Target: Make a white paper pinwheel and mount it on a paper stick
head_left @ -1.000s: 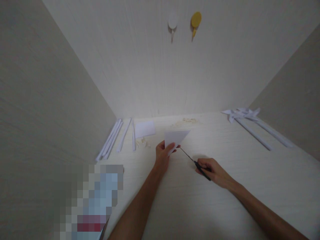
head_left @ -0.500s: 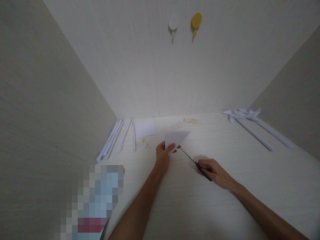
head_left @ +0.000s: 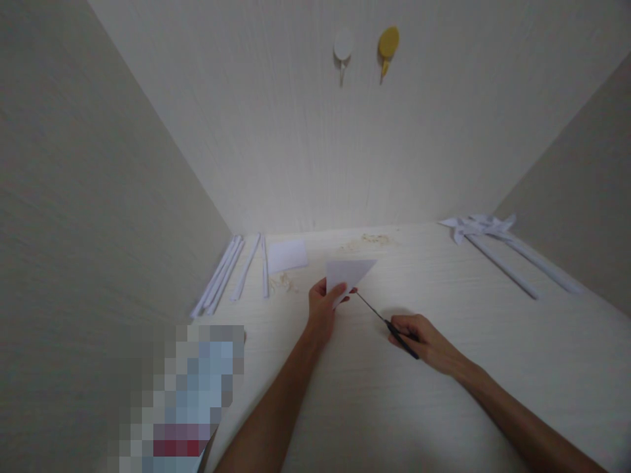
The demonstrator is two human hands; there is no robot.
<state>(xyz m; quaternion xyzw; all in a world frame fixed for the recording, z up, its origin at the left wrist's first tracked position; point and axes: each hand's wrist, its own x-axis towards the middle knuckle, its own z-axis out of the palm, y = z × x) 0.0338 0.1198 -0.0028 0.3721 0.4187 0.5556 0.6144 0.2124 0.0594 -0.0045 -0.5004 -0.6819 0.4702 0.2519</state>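
Note:
Pinched in my left hand (head_left: 325, 307) is a white triangle of folded paper (head_left: 348, 272), its long point toward the right. My right hand (head_left: 419, 338) grips black-handled scissors (head_left: 401, 338). Their thin blades slant up and left, the tip close to the paper's lower edge and my left fingertips. Whether the tip touches the paper, I cannot tell. A flat white paper square (head_left: 287, 255) lies left of my left hand, with small pale bits (head_left: 284, 283) just below it.
Rolled white paper sticks (head_left: 219, 274) lie at the left, two thinner ones (head_left: 245, 268) beside them. Paper pinwheels (head_left: 480, 225) on sticks rest at the right wall. Brown crumbs (head_left: 375, 238) lie at the back. White (head_left: 343, 47) and yellow (head_left: 389, 43) hooks hang above. A blurred-out object (head_left: 197, 387) stands lower left.
Hardly anything differs. The whole view has shifted very slightly, while both hands, the paper triangle and the scissors keep the same position relative to each other.

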